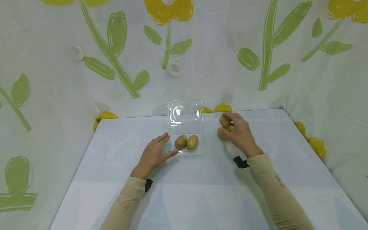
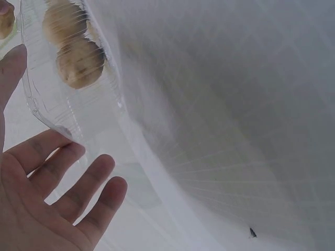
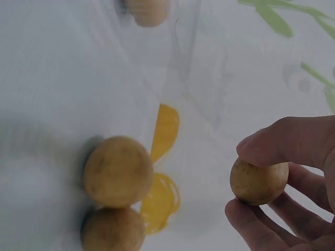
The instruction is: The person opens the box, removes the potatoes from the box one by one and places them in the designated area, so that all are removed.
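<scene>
My right hand point(image 1: 242, 133) pinches a small potato point(image 3: 256, 183) between thumb and fingers, raised off the table. Close by it on the table lie two more potatoes, a nearer one point(image 3: 119, 172) and another point(image 3: 113, 231) touching it; the hand partly covers them in the head view. In the middle stands a clear plastic clamshell box point(image 1: 202, 147), its lid point(image 1: 185, 116) tipped back. Side by side in its base are a left potato point(image 1: 180, 142) and a right potato point(image 1: 192, 142). With fingers spread, my left hand point(image 1: 151, 157) rests at the box's left edge, fingertips touching it.
The white table point(image 1: 207, 198) has its far edge just behind the box lid. A floral curtain point(image 1: 212, 64) hangs behind and along both sides. Black wrist straps point(image 1: 241, 162) show at both sleeves.
</scene>
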### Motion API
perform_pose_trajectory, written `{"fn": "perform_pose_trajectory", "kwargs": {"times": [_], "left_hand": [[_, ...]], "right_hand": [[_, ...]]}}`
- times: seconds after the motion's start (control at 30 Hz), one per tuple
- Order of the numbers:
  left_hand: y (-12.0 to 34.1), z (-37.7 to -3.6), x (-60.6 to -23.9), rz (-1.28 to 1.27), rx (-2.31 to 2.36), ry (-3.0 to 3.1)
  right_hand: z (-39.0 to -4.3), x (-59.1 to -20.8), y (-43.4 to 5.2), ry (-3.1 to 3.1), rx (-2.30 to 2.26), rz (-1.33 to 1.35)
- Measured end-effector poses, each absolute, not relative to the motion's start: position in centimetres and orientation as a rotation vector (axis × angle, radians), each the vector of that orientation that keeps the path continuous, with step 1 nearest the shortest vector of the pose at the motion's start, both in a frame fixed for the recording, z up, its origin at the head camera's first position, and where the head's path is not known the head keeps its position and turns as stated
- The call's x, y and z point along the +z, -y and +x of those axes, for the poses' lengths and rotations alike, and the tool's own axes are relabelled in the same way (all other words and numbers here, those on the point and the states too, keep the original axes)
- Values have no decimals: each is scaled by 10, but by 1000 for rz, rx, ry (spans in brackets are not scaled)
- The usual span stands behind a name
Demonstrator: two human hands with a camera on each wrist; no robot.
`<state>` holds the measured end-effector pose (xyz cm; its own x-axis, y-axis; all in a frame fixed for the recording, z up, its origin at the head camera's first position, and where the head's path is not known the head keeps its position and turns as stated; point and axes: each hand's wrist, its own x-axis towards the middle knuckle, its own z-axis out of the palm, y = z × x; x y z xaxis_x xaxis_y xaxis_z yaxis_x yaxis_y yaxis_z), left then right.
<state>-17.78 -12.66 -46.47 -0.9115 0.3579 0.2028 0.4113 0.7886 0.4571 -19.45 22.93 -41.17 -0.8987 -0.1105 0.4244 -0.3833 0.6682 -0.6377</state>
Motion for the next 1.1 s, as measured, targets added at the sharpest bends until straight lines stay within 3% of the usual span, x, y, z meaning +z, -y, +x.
{"fn": "perform_pose_trajectory", "kwargs": {"times": [1.1], "left_hand": [[127,-179,-464,-618,-764,2871]], "right_hand": [[-192,-432,-305,2668,925,195]]}}
